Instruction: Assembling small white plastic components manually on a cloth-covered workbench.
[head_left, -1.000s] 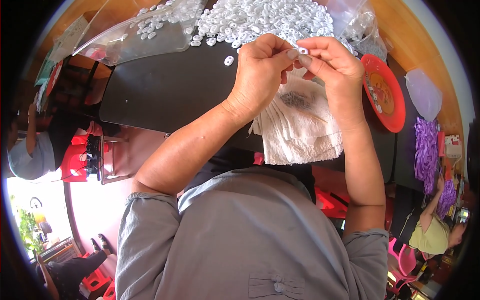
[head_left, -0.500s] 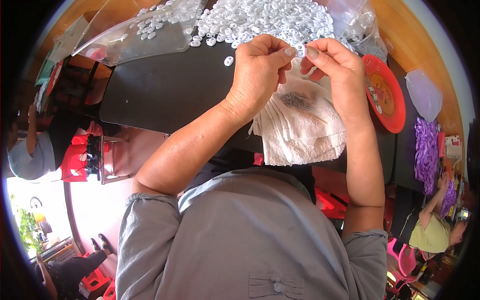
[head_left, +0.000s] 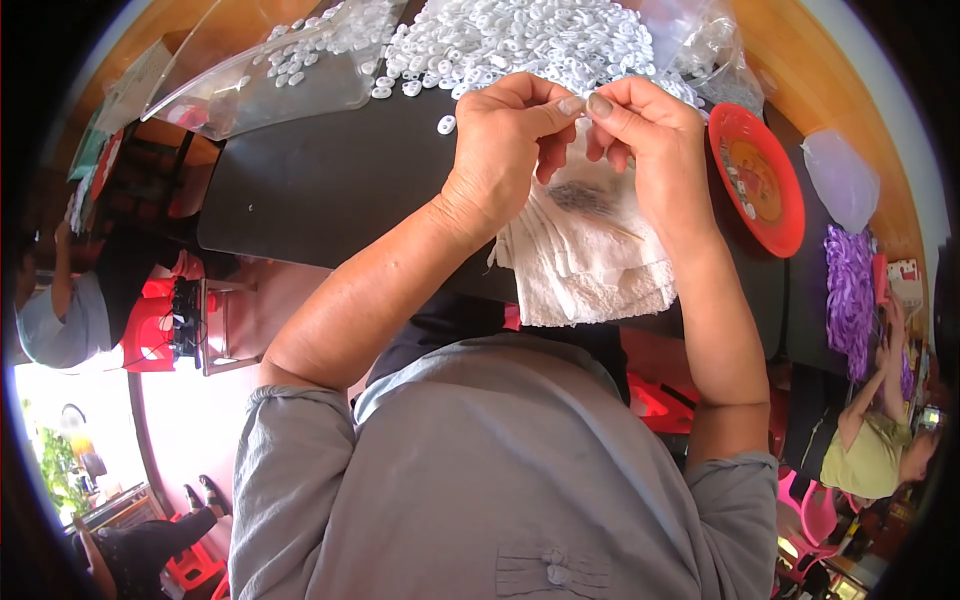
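In the head view I watch the left hand and the right hand come together at the fingertips over the table, each with thumb and forefinger bent into a pinch; I cannot tell what, if anything, is clamped between them. The white oval pieces lie in a heap just beyond the hands, and one loose piece sits to their left. Below them I see a pale towel with a dark patch. A red plate holding several small pieces stands right of the right hand.
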